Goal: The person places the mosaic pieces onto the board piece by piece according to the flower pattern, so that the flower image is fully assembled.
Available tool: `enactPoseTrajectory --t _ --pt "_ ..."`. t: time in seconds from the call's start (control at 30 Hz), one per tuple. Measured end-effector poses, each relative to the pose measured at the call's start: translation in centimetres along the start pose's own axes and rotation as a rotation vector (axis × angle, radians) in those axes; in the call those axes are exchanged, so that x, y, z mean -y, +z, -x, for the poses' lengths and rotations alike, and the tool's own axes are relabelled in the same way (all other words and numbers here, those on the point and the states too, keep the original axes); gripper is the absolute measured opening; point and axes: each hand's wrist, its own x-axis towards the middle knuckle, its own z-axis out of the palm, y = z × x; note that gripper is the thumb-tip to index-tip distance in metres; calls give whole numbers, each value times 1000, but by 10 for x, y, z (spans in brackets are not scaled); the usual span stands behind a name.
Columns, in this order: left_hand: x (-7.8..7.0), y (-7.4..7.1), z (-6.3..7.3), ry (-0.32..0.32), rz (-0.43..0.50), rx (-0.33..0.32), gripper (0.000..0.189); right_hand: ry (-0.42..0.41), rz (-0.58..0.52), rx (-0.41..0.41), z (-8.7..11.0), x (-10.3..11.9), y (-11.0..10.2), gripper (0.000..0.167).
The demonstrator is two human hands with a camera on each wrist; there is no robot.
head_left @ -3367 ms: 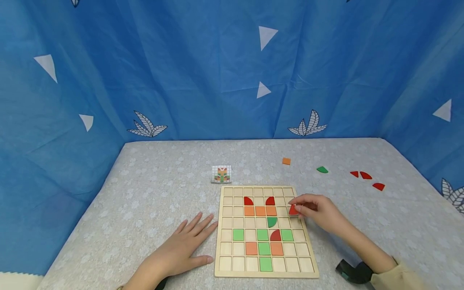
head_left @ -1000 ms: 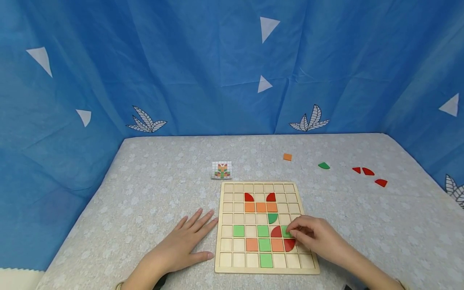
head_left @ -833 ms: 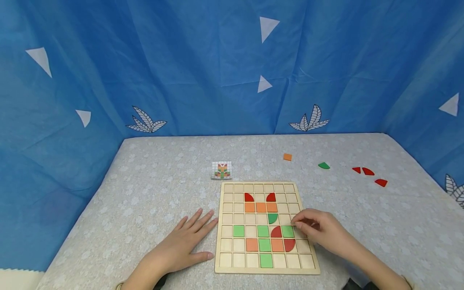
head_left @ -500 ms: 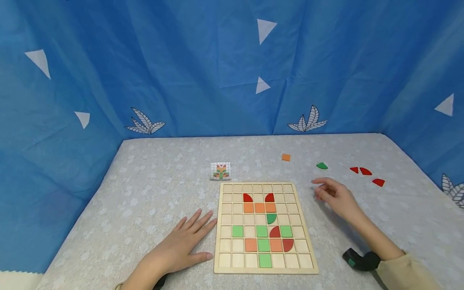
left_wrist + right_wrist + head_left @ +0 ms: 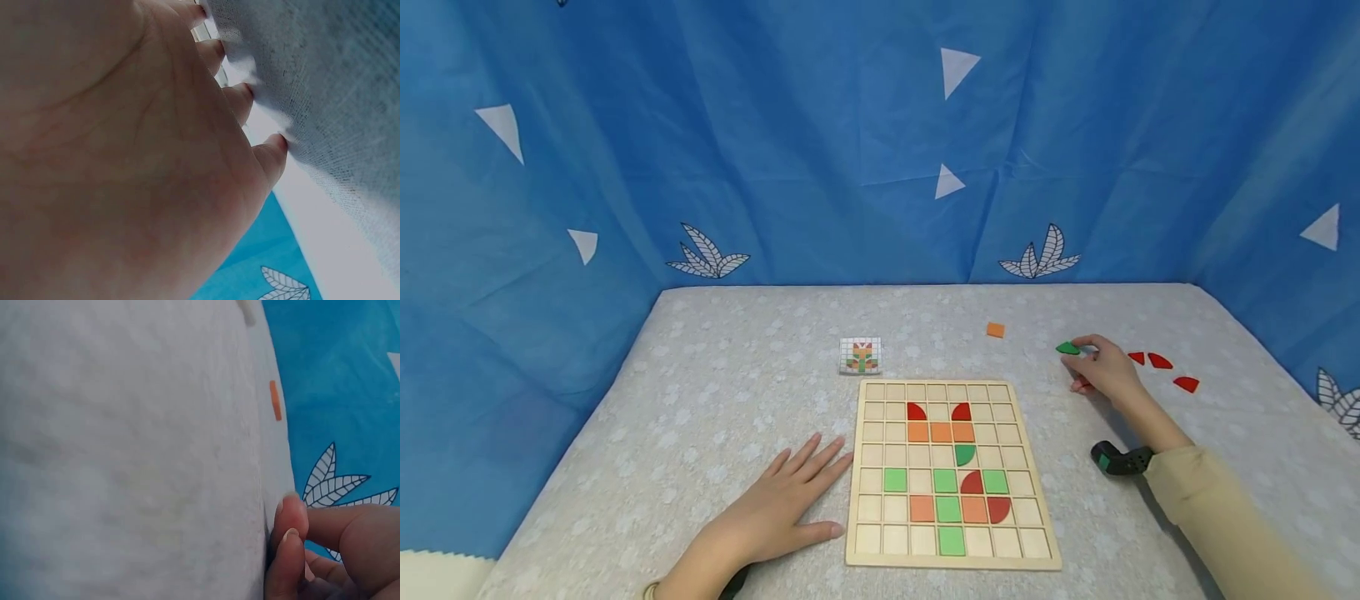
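Observation:
Over the far right of the cloth-covered table, my right hand [image 5: 1102, 367] pinches a green quarter-circle tile [image 5: 1067, 347] between thumb and index finger, close over the cloth. The right wrist view shows the thumb and index fingertips [image 5: 291, 515] near each other; the tile itself is hidden there. My left hand [image 5: 775, 508] rests flat with fingers spread on the cloth, its fingertips right at the left edge of the wooden grid board [image 5: 868, 533]. Red and green quarter-circles, plus orange and green squares, sit in the board's cells.
A small pattern card [image 5: 860, 356] lies behind the board. An orange square tile [image 5: 996, 330] is at the back. Several red tiles [image 5: 1160, 361] lie right of my right hand. A blue curtain [image 5: 865, 125] stands behind the table.
My right hand set a red quarter-circle beside the lower right orange square and touched the green square above it. It then moved away to the back right and took hold of the green quarter-circle.

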Motion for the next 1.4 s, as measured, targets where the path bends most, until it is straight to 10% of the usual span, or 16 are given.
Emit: enactPoseTrajectory --t 0.33,1.4 --pt "-1 0 0 4 -3 -11 77 23 184 72 -20 3 -1 41" --pt "-2 -1 0 -2 -1 2 78 -123 32 6 -1 2 4 27"
